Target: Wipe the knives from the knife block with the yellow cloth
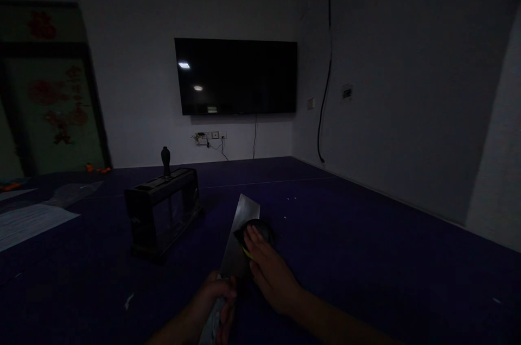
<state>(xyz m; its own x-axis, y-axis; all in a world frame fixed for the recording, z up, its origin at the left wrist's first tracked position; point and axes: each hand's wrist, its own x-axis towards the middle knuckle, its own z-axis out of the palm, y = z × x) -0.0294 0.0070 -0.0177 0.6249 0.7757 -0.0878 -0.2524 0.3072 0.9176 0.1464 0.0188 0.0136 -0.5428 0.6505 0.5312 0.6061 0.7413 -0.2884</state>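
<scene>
Around the view's centre, a wall-mounted television (238, 76) hangs at 12 o'clock, its dark screen reflecting lights. A black cable (328, 71) dangles at 1 to 2 o'clock. A black open-framed stand (142, 220) occupies 8 o'clock; printed sheets (32, 221) lie farther out, between 8 and 9. A door with red decorations (52, 90) stands toward 9 to 10.

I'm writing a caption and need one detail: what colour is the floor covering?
Dark purple-blue, as far as the dim light shows; the floor covering shows best in the head view.
</scene>
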